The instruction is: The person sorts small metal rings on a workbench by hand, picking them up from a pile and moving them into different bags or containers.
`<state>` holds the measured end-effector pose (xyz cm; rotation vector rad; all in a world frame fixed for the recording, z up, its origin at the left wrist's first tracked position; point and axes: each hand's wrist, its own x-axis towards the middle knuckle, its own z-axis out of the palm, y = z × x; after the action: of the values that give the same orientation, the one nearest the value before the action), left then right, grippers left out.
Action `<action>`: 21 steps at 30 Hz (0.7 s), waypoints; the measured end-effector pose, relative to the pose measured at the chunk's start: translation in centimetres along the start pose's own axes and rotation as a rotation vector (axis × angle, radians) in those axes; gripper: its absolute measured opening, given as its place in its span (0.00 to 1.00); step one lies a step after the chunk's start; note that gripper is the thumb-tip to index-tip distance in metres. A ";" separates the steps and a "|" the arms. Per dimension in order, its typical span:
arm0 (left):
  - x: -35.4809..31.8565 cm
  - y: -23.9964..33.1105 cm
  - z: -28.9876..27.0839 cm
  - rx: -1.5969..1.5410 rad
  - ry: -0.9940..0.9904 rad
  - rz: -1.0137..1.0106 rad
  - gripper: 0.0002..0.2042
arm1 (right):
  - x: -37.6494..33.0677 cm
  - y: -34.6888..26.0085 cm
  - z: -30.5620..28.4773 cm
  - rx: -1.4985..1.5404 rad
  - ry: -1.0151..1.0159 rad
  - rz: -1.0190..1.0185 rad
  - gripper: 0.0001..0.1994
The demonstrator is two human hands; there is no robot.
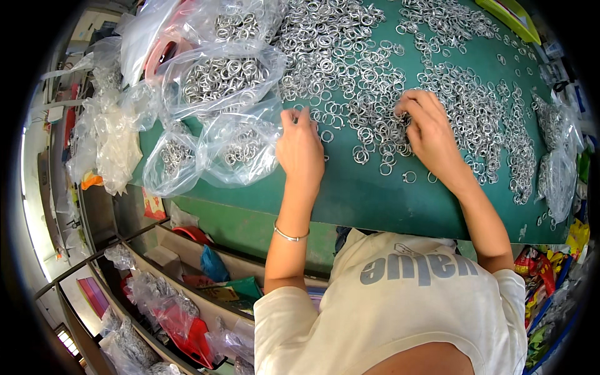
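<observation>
Many small silver metal rings (328,62) lie in loose heaps on a green tabletop (387,206). My left hand (301,147) is closed, its fingers curled in beside the rim of an open clear plastic bag (240,153) that has rings inside. Whatever those fingers hold is hidden. Over the edge of a ring pile (381,119), my right hand (430,132) bends its fingers and thumb down among the rings. Its fingertips are drawn together, but what lies between them cannot be made out. A few single rings (409,177) are scattered near it.
More clear bags of rings (225,78) stand at the left, with a smaller one (177,156) in front. A bagged bundle (558,169) lies at the right edge. A yellow-green tray (512,19) sits far right. Shelves with bags (169,306) are below left.
</observation>
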<state>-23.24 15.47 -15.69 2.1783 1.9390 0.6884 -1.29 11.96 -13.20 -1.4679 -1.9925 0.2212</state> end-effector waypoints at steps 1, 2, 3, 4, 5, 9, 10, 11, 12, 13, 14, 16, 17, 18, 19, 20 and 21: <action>0.4 -0.1 0.2 0.021 -0.016 0.013 0.09 | 0.6 0.0 0.6 0.012 -0.005 -0.052 0.12; 0.5 -0.3 0.2 0.042 -0.030 0.024 0.09 | 1.3 -0.8 1.4 0.026 0.003 -0.100 0.12; 0.6 -0.6 0.4 0.009 -0.034 0.032 0.08 | 2.2 -1.7 2.7 0.041 0.013 -0.145 0.13; 0.6 -0.7 0.5 -0.027 -0.039 0.043 0.08 | 2.6 -2.0 3.4 0.052 0.023 -0.189 0.13; 0.7 -0.8 0.4 -0.062 -0.043 0.053 0.08 | 2.5 -1.5 4.2 -0.004 -0.001 -0.197 0.14; 0.2 -0.8 -0.3 -0.309 -0.011 -0.089 0.08 | 2.2 -0.5 4.9 -0.070 -0.172 -0.179 0.15; 0.0 -0.5 -0.6 -0.402 -0.022 -0.174 0.07 | 2.0 -0.4 4.1 -0.055 -0.231 -0.158 0.14; -0.1 -0.4 -0.9 -0.494 -0.034 -0.259 0.07 | 1.8 -0.5 3.4 -0.043 -0.184 -0.170 0.12; -0.3 -0.2 -1.2 -0.484 0.021 -0.187 0.07 | 1.9 -0.5 2.5 0.022 -0.238 -0.121 0.10; -0.5 -0.1 -1.4 -0.473 0.076 -0.115 0.07 | 2.1 -0.6 1.6 0.088 -0.293 -0.072 0.09; -0.5 -0.2 -1.4 -0.462 0.132 -0.045 0.07 | 2.2 -0.6 1.3 0.154 -0.348 -0.024 0.07; -0.5 -0.5 -1.4 -0.717 0.059 -0.066 0.07 | 3.5 -0.3 2.8 0.134 -0.213 -0.076 0.05; -0.7 0.4 -2.2 -0.967 -0.082 -0.288 0.07 | 4.4 0.1 4.1 0.124 -0.145 -0.100 0.03; -1.0 0.9 -2.8 -1.209 -0.231 -0.515 0.08 | 5.4 0.3 5.6 0.066 -0.137 -0.143 0.03; -1.2 0.9 -3.0 -1.325 -0.289 -0.553 0.09 | 6.4 0.2 7.1 0.010 -0.127 -0.188 0.02; -1.4 0.9 -3.2 -1.441 -0.351 -0.590 0.10 | 7.1 0.5 7.9 -0.047 -0.116 -0.232 0.02; -1.7 0.6 -3.3 -1.556 -0.408 -0.632 0.11 | 7.6 0.6 8.1 -0.059 -0.155 -0.251 0.03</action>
<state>-24.20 13.10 -12.89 0.6244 0.9950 0.9726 -6.81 20.97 -16.77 -1.2523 -2.3027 0.1728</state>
